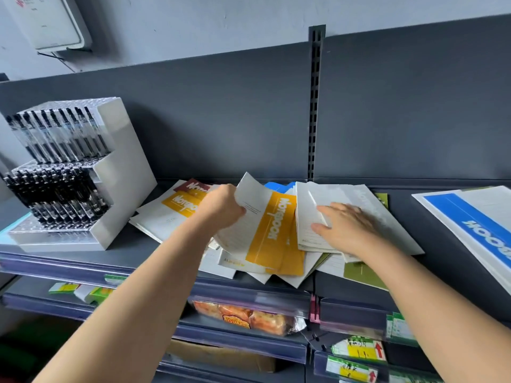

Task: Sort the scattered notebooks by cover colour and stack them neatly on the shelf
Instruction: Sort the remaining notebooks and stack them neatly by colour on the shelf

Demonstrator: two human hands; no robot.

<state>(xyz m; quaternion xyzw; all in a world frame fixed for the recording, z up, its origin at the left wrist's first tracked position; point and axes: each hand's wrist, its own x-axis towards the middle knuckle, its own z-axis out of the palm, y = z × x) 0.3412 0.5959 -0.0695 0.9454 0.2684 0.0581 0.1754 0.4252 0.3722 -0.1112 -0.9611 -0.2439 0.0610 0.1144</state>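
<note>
Notebooks scattered on the shelf. Left hand, grip closed on the yellow notebook, whose thin cover bends; right hand rests flat on a white notebook. Light, floppy, likely slippery: best held by the spine.

"Notebook" is showing in white script on the yellow notebook, on a second yellow one and, partly hidden, on the maroon one — the blue notebook is showing only "OOK". Shelf price tags are staying unreadable.
</note>
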